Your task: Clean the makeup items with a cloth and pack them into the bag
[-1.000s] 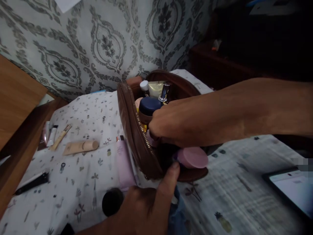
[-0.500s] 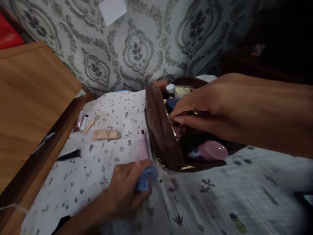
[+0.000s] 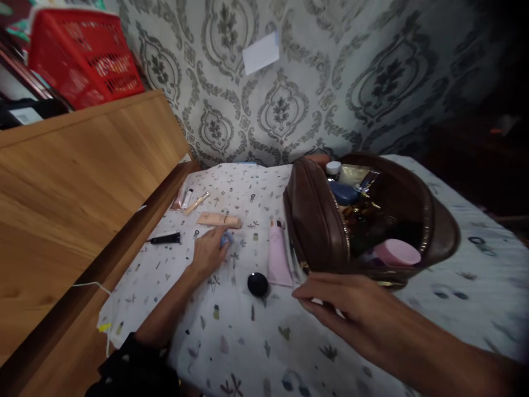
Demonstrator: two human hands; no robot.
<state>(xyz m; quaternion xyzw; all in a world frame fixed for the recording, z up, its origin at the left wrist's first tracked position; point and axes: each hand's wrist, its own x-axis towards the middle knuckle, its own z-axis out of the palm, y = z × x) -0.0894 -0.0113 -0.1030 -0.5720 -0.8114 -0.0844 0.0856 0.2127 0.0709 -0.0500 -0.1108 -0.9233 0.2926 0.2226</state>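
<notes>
My left hand [image 3: 209, 252] is closed around a crumpled blue cloth [image 3: 226, 238], just in front of a beige cosmetic tube [image 3: 219, 220]. My right hand [image 3: 345, 300] is low over the sheet by the near corner of the brown toiletry bag [image 3: 312, 215]; its fingers are stretched out, slightly apart, and nothing shows between them. A round black compact-like case [image 3: 258, 284] lies between my hands, beside a pink tube [image 3: 279, 256]. Inside the unzipped bag are a pink-capped container [image 3: 399, 252], a dark blue item [image 3: 344, 193] and a white-capped bottle [image 3: 333, 169].
At the left, a black tube [image 3: 165, 239], a wooden-handled brush [image 3: 197, 203] and small tubes [image 3: 188, 197] lie on the patterned sheet [image 3: 239, 353]. A wooden board [image 3: 91, 182] borders that side, with a red basket [image 3: 88, 55] behind. Patterned wallpaper [image 3: 281, 110] rises at the back.
My right hand has come out of the bag towards me. The black case now lies on the sheet. My left hand has moved left and away from the pink tube with the cloth.
</notes>
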